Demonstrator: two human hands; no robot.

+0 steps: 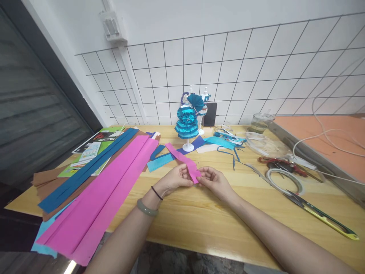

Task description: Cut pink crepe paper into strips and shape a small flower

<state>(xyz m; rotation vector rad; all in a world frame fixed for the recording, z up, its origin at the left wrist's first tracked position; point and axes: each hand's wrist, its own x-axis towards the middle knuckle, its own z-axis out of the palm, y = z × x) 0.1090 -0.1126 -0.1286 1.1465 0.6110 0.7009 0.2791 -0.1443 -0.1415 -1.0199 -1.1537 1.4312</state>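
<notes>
A narrow strip of pink crepe paper (186, 159) runs between my hands, its far end lying on the table toward the small stand. My left hand (178, 178) pinches the near end from the left, thumb forward. From the right, my right hand (212, 180) grips the same end between thumb and fingers. Just beyond stands a small mannequin in a ruffled teal paper dress (187, 121), upright on a white round base (188, 147). Blue paper pieces (161, 161) lie close to the strip.
Long pink (105, 194), blue (88, 167) and brown paper sheets fill the left side. At right lie a tape roll (285, 182), yellow-handled scissors (325, 219) and red cords (278, 164). A glass bowl (259, 122) and a phone (210, 114) are near the tiled wall.
</notes>
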